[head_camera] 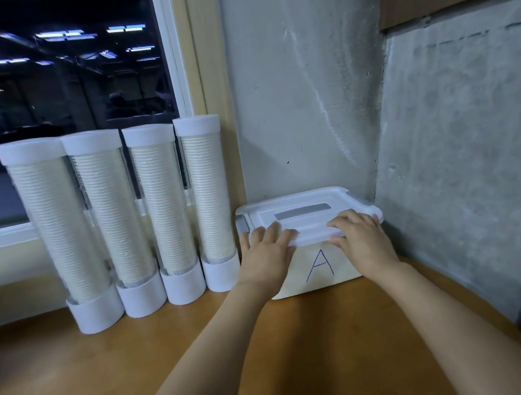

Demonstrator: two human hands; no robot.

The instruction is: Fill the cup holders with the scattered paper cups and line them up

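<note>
Cups (58, 230) fill four holders (148, 135) standing side by side on the table (109, 366). Just right of them, left hand (265, 256) and right hand (363, 236) each pinch the front edge of a box (318, 272) lid (303, 205).

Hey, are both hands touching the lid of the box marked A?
Touching. The head view shows the left hand and right hand with fingers laid over the front edge of the lid, no gap.

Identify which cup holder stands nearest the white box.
The rightmost clear, white-capped cup holder: it alone stands right beside the white lidded plastic box.
</note>
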